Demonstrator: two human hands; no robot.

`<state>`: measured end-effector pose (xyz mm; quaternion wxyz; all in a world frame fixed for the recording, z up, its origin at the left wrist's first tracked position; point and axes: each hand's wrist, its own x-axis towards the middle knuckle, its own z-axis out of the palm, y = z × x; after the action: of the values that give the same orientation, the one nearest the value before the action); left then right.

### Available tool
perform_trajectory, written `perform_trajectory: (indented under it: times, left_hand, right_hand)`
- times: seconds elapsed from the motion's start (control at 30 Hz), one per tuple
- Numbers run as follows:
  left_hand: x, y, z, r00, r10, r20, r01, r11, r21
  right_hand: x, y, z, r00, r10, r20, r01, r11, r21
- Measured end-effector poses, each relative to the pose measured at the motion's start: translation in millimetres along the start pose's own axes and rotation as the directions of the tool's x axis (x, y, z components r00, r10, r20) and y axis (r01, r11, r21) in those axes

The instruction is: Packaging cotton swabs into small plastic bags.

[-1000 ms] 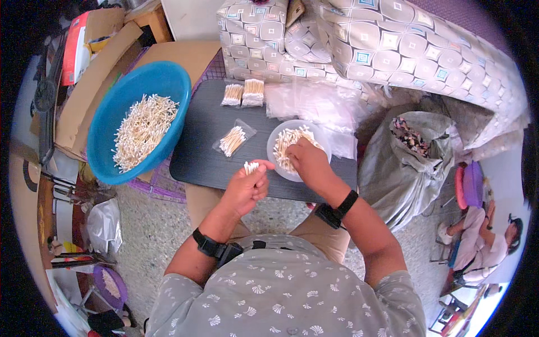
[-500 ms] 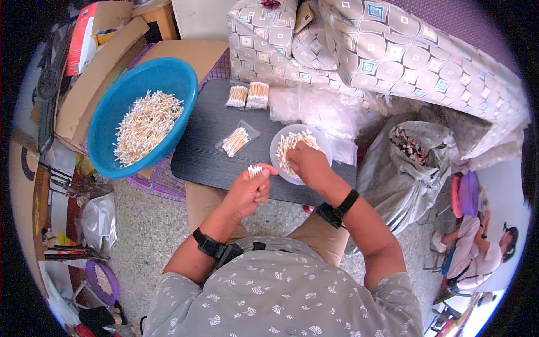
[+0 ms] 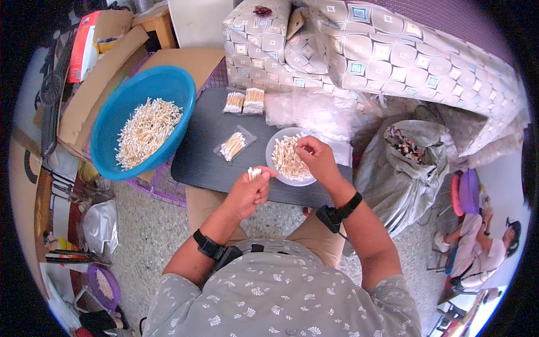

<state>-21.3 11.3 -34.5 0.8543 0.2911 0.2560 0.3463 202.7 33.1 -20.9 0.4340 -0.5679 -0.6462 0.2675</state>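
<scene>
My left hand [image 3: 247, 194] is closed around a small bundle of cotton swabs [image 3: 254, 173], their white tips showing above my fingers. My right hand [image 3: 317, 160] is over the right side of a white plastic bowl [image 3: 270, 150], thumb and fingertips pinched together. Whatever is in that pinch, if anything, is too small to make out. Loose cotton swabs [image 3: 287, 161] fill the bowl. Left of it on the dark table [image 3: 196, 163] lies a clear bag [image 3: 234, 145] with swabs in it. Two fuller packets of swabs [image 3: 245, 102] lie side by side at the far edge.
A large blue basin [image 3: 190, 84] of loose swabs stands left of the table. Clear plastic bags [image 3: 311, 112] are heaped at the table's far right. Beyond stands a patterned sofa [image 3: 393, 62]; a grey sack [image 3: 398, 168] sits at right. Another person [image 3: 477, 253] sits farther right.
My right hand has lifted a little out of the swabs and shifted right, its fingertips now pinched at the bowl's right side. The left hand still holds its bundle.
</scene>
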Motion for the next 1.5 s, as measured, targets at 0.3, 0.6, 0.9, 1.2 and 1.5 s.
perform_trajectory:
  times: [0.3,0.6,0.9,1.2,1.5]
  left_hand:
    - [-8.1,18.8,28.9,0.987,0.144,-0.078,-0.113,0.945,0.307]
    - [-22.0,10.7,33.3,0.983,0.174,-0.059,-0.134,0.898,0.42]
    - [-50.8,9.3,28.1,0.952,0.298,-0.068,-0.264,0.914,0.309]
    - [-67.9,2.8,30.9,0.949,0.315,-0.008,-0.295,0.896,0.332]
    - [-73.0,-1.7,36.0,0.957,0.29,-0.014,-0.268,0.901,0.341]
  right_hand:
    - [-25.7,-25.7,0.3,0.988,0.086,0.127,-0.132,0.895,0.426]
    - [-67.1,-63.2,12.4,0.928,0.155,0.338,-0.314,0.812,0.492]
    - [-101.4,-77.2,17.9,0.879,0.149,0.453,-0.375,0.802,0.464]
    - [-118.1,-77.4,22.5,0.974,0.108,0.2,-0.168,0.936,0.311]
    - [-122.7,-98.5,9.4,0.99,-0.103,-0.099,0.116,0.984,0.135]
